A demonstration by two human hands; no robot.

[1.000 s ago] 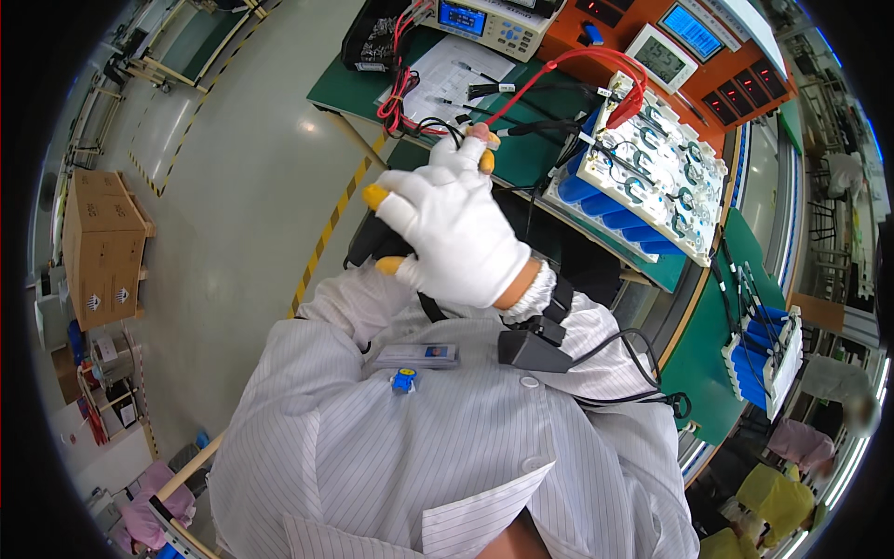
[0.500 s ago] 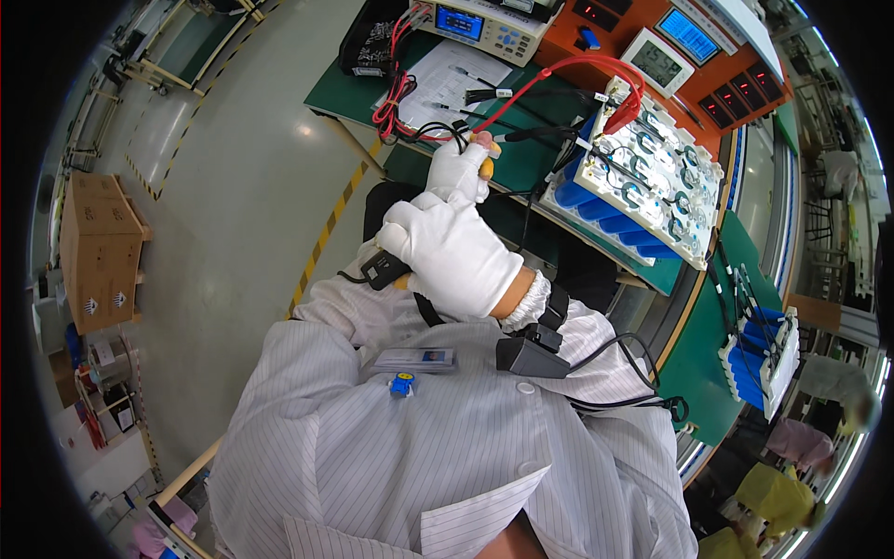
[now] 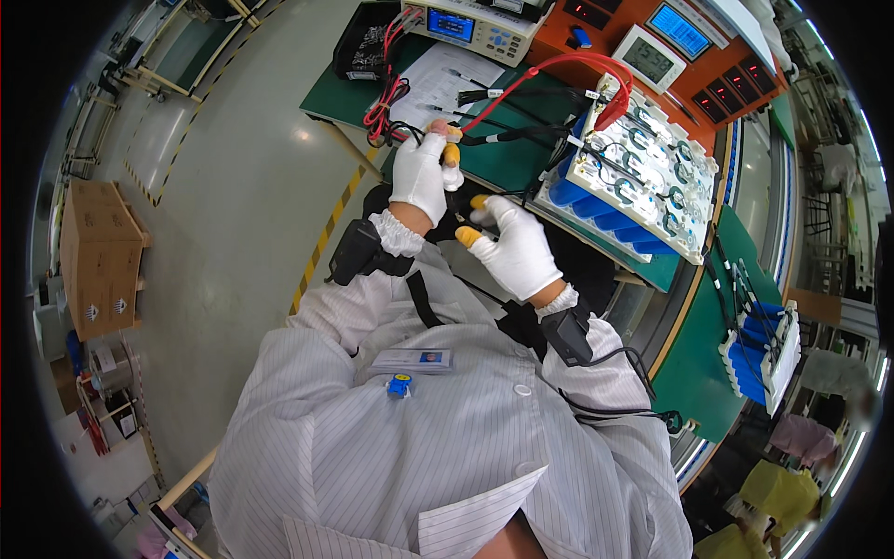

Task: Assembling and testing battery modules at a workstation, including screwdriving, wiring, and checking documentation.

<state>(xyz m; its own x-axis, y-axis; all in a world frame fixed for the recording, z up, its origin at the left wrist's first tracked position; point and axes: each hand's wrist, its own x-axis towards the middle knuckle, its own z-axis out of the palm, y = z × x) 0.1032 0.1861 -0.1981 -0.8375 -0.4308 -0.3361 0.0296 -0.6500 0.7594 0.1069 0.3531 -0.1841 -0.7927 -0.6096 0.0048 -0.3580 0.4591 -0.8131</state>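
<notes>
My left hand (image 3: 419, 177), in a white glove with bare and yellow-covered fingertips, is closed at the near edge of the green bench. Its fingers pinch a black cable (image 3: 489, 139) that runs right toward the battery pack (image 3: 638, 172), a block of blue cells under a white frame. Thin dark leads also loop by the fingertips, and the exact grip point is partly hidden. To the right and nearer to me, my right hand (image 3: 521, 250) hangs off the bench, gloved, yellow-tipped fingers apart, holding nothing visible.
A bench meter (image 3: 470, 30) with red and black test leads (image 3: 384, 112) stands at the back beside an orange instrument panel (image 3: 577, 47). A thick red cable (image 3: 568, 60) arches to the pack. A second blue-and-white pack (image 3: 759, 354) lies right. Cartons (image 3: 101, 261) stand on the floor.
My right hand has come off the left wrist area and moved right, its fingers spreading. The left forearm and its black wrist device now show. My left hand has shifted slightly left.
</notes>
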